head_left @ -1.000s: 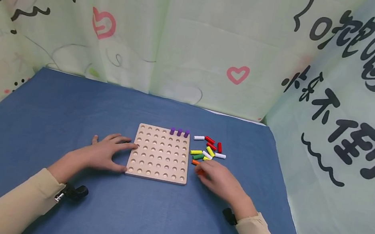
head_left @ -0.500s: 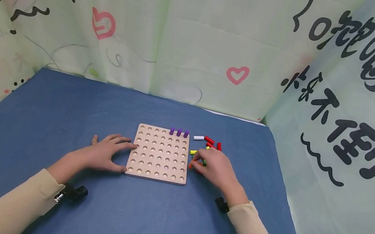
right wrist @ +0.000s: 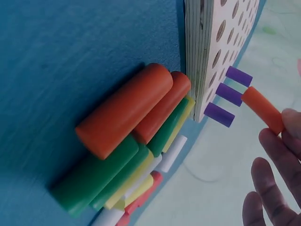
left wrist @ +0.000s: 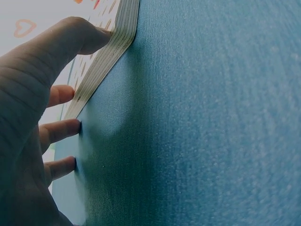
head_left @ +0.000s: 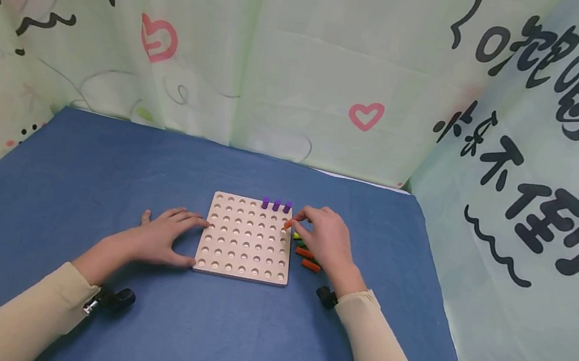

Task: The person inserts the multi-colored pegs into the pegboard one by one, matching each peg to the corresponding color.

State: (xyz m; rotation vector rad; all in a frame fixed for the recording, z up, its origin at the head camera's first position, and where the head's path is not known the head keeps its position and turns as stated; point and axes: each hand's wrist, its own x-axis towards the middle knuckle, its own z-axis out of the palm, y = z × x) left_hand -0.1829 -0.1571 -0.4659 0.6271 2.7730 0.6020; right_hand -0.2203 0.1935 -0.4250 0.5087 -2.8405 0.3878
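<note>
A square wooden pegboard with rows of round holes lies on the blue cloth. Three purple pegs stand in its far row at the right end. My left hand rests at the board's left side, thumb and index fingertip touching its edge, the other fingers spread on the cloth. Between thumb and index finger my right hand pinches an orange peg, tilted over the board's right side near the second row. Part of the loose pegs is hidden behind this hand in the head view.
Loose pegs lie heaped right of the board: orange pegs, green pegs, plus yellow, white and red ones. Blue cloth covers the table. A printed curtain hangs along the back and sides.
My right hand has picked an orange peg from the heap and carried it up and left to over the board's right edge. The left hand has stayed still.
</note>
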